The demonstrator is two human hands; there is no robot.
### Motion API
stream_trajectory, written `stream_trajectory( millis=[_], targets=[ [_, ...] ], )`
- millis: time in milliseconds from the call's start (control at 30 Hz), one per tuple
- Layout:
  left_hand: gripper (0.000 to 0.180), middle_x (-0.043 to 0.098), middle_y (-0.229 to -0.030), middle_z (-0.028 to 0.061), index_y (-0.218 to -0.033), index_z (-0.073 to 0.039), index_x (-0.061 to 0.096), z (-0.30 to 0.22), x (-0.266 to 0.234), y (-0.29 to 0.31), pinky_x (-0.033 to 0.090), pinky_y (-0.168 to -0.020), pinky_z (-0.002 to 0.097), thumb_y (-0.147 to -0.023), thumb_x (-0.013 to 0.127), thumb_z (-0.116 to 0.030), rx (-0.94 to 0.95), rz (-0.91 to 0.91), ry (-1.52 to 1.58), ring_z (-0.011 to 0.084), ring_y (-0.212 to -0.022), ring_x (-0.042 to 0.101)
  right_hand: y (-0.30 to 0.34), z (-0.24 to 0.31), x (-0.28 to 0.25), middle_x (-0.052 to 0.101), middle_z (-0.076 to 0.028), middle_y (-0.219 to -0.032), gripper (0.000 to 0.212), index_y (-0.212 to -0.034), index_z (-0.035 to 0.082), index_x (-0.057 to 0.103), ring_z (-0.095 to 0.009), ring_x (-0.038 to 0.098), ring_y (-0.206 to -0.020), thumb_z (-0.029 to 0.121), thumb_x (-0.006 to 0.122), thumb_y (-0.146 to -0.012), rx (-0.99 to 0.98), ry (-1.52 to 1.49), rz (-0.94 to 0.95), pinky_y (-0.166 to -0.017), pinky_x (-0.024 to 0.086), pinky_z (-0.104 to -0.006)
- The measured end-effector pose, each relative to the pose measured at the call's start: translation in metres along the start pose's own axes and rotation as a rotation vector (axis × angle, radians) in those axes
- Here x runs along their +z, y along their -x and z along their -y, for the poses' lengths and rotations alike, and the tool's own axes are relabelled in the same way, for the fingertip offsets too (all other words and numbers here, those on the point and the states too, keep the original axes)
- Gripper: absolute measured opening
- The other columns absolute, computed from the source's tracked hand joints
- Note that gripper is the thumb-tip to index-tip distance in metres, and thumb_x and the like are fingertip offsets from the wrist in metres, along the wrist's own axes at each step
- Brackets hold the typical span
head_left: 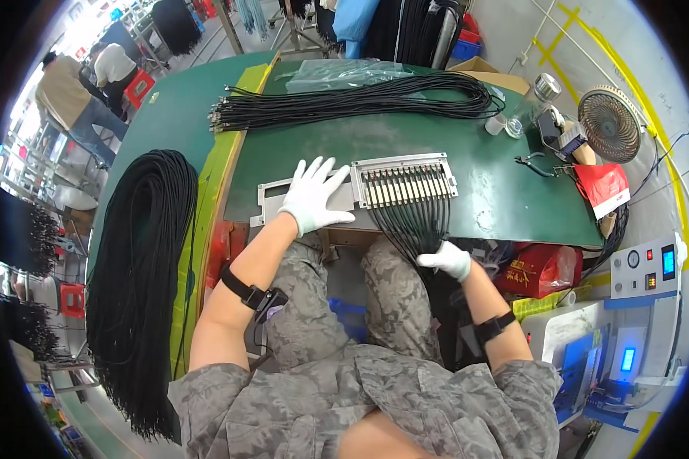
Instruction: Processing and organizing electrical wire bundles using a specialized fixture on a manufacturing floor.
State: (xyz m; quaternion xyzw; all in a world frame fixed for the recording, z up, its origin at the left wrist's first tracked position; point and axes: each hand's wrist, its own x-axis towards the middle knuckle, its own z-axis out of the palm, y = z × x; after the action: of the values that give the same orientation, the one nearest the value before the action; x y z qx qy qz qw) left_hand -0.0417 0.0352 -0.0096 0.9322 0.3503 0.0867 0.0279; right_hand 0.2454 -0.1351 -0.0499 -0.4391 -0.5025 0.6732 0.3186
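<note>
Both my hands wear white gloves. My left hand lies spread on a flat metal plate at the table's near edge, its fingers stretched out. Joined to or touching that plate on the right is a metal fixture with a row of slots. Several black cables with pale connector ends lie side by side in it. Their black leads run down over the table edge and gather into a bundle. My right hand is closed around that bundle below the edge, over my lap.
A long black cable bundle crosses the back of the green table; another hangs at the left. To the right are pliers, a glass bottle, a fan and a control box. Two people are at far left.
</note>
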Motion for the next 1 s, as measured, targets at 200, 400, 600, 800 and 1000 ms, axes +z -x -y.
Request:
stream_trajectory(
  millis=[200, 400, 600, 800, 1000],
  targets=[
    [0.094, 0.034, -0.144, 0.0201, -0.143, -0.013, 0.035, -0.005, -0.001, -0.006, 0.014, -0.113, 0.0509, -0.07, 0.064, -0.063, 0.001, 0.053, 0.03, 0.0364, -0.136, 0.028, -0.019, 0.013, 0.037, 0.06, -0.001, -0.086, 0.043, -0.121, -0.002, 0.053, -0.011, 0.055, -0.07, 0.025, 0.061, -0.09, -0.226, -0.323, -0.176, -0.069, 0.048, -0.0286],
    [0.094, 0.034, -0.146, 0.018, -0.145, -0.016, 0.032, -0.004, -0.001, -0.005, 0.012, -0.114, 0.0488, -0.072, 0.059, -0.068, -0.022, 0.091, -0.021, 0.0335, -0.137, 0.027, -0.007, 0.07, 0.039, 0.039, 0.005, -0.056, 0.032, -0.111, 0.0, 0.055, -0.008, 0.04, -0.045, 0.028, 0.05, -0.097, -0.141, -0.528, -0.205, -0.053, 0.043, -0.026],
    [0.094, 0.034, -0.145, 0.0193, -0.145, -0.014, 0.032, -0.002, 0.001, -0.007, 0.013, -0.114, 0.0492, -0.072, 0.059, -0.068, -0.004, 0.065, -0.065, 0.0346, -0.136, 0.029, 0.023, 0.002, 0.054, 0.036, 0.005, -0.053, 0.031, -0.107, -0.001, 0.057, -0.007, 0.036, -0.041, 0.027, 0.05, -0.096, 0.065, -0.591, -0.18, -0.045, 0.04, -0.0265],
    [0.096, 0.033, -0.145, 0.0216, -0.144, -0.011, 0.033, -0.001, -0.007, -0.005, 0.015, -0.113, 0.0506, -0.071, 0.061, -0.066, 0.026, 0.104, -0.049, 0.0367, -0.136, 0.029, 0.068, 0.001, 0.063, 0.042, 0.002, -0.053, 0.032, -0.106, -0.003, 0.058, -0.008, 0.038, -0.042, 0.027, 0.053, -0.094, -0.069, -0.502, -0.088, -0.047, 0.042, -0.027],
    [0.1, 0.031, -0.146, 0.0244, -0.144, -0.005, 0.031, -0.054, -0.024, 0.002, 0.014, -0.114, 0.0495, -0.068, 0.074, -0.053, 0.107, 0.119, 0.111, 0.0395, -0.139, 0.022, 0.086, 0.016, 0.041, 0.047, 0.001, -0.056, 0.032, -0.108, -0.003, 0.059, -0.008, 0.042, -0.044, 0.025, 0.055, -0.093, -0.275, -0.501, -0.085, -0.051, 0.044, -0.0256]
  ],
)
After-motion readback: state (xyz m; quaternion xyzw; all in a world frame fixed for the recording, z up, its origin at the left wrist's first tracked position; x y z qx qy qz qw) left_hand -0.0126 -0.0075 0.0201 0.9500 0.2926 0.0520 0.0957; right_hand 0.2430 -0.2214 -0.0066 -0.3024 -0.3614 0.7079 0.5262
